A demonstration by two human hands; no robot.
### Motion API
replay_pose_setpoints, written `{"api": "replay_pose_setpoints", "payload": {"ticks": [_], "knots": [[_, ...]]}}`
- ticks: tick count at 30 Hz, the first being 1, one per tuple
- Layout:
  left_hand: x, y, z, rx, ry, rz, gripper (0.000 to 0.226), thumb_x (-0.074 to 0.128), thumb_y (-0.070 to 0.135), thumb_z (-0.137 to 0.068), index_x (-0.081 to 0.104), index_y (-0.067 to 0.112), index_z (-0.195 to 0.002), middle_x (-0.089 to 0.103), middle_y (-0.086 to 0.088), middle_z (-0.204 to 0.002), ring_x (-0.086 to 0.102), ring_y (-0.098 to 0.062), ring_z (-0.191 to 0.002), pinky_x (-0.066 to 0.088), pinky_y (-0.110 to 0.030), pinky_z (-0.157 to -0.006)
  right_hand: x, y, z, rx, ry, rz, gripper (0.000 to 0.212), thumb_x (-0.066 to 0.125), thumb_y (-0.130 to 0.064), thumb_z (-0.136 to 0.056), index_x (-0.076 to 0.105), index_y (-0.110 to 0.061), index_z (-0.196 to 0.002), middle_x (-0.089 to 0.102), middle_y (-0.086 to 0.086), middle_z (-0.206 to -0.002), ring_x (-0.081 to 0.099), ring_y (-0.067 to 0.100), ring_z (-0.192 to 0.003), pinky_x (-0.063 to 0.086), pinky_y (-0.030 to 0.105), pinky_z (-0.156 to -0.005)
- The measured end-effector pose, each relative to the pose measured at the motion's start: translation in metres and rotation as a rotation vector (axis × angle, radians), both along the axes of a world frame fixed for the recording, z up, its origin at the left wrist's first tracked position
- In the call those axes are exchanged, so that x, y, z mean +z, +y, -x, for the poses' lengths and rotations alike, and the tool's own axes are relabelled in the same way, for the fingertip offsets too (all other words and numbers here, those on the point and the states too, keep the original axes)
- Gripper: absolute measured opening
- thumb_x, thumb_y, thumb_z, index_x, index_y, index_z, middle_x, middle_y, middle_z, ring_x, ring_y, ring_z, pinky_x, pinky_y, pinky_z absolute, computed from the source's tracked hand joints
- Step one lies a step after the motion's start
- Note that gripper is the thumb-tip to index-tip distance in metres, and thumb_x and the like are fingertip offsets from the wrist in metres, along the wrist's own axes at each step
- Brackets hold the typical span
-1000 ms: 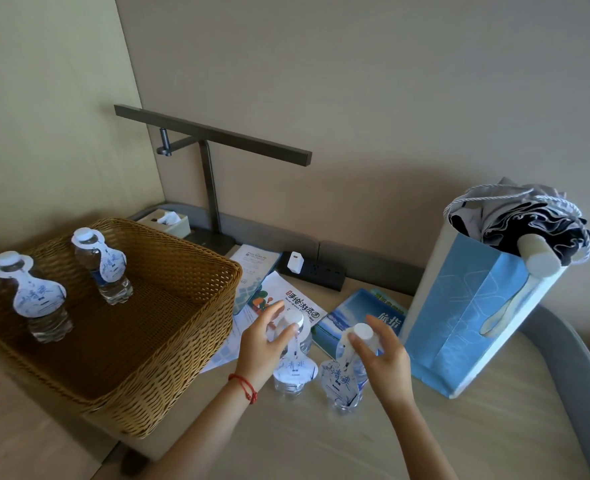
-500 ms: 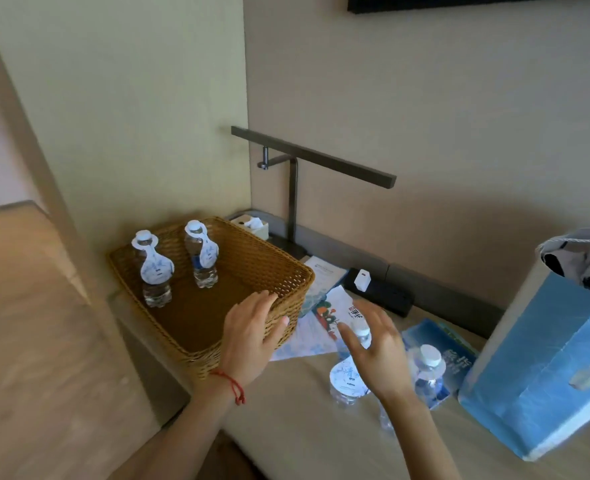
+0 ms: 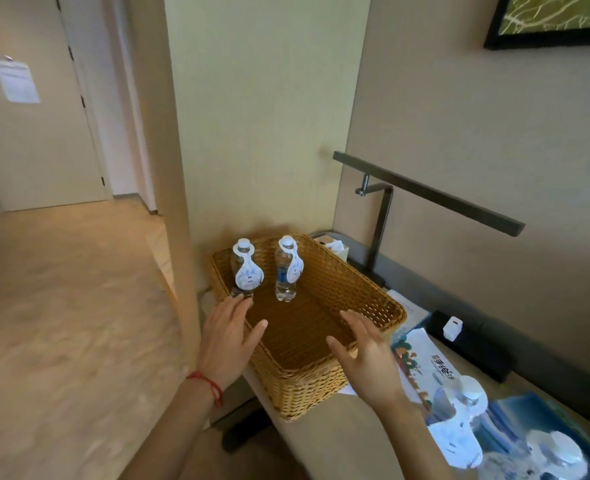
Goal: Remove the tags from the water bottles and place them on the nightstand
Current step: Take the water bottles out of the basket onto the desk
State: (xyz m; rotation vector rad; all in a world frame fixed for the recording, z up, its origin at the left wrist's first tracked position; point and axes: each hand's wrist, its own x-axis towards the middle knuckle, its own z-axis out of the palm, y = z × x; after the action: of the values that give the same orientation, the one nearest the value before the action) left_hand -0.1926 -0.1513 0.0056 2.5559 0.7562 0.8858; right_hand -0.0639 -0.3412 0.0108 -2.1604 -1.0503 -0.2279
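Two small water bottles stand upright at the far end of a wicker basket [image 3: 335,386]. The left bottle [image 3: 241,289] carries a white-and-blue tag [image 3: 249,277] hung from its neck. The right bottle [image 3: 285,282] has its tag [image 3: 294,270] hanging to the side. My left hand [image 3: 227,337] hovers open over the basket's left rim, fingertips near the left bottle's base. My right hand [image 3: 366,355] is open over the near right rim, holding nothing. Two more tagged bottles [image 3: 460,417] [image 3: 550,455] stand blurred on the table at lower right.
The basket sits on a beige table [image 3: 328,445] by the wall corner. A dark bar lamp [image 3: 425,192], a tissue box [image 3: 335,245], a power strip with a white charger [image 3: 454,329] and leaflets [image 3: 425,358] lie behind and right. Open floor lies to the left.
Both hands have left the two bottles on the table and moved left to the basket. The view has swung left and up, so the blue bag is out of sight.
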Motion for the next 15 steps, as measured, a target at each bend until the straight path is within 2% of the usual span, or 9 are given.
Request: {"api": "replay_pose_setpoints", "payload": {"ticks": [10, 15], "knots": [[0.006, 0.128, -0.023, -0.080, 0.001, 0.021, 0.052, 0.049, 0.038, -0.090, 0.040, 0.011, -0.134, 0.041, -0.009, -0.142, 0.034, -0.023, -0.132, 0.027, -0.037, -0.111, 0.009, 0.124, -0.018, -0.068, 0.037, -0.078, 0.052, 0.055, -0.037, -0.089, 0.043, -0.018, -0.135, 0.046, 0.002, -0.141, 0.043, 0.014, -0.129, 0.040, 0.037, -0.106], [0.010, 0.186, -0.047, -0.151, -0.026, 0.051, 0.050, 0.052, 0.035, -0.089, 0.044, 0.010, -0.131, 0.045, -0.010, -0.138, 0.038, -0.024, -0.128, 0.030, -0.034, -0.106, 0.012, 0.167, -0.039, -0.143, 0.091, -0.093, 0.052, 0.056, -0.037, -0.088, 0.042, -0.020, -0.135, 0.045, 0.001, -0.141, 0.041, 0.014, -0.130, 0.039, 0.034, -0.106]]}}
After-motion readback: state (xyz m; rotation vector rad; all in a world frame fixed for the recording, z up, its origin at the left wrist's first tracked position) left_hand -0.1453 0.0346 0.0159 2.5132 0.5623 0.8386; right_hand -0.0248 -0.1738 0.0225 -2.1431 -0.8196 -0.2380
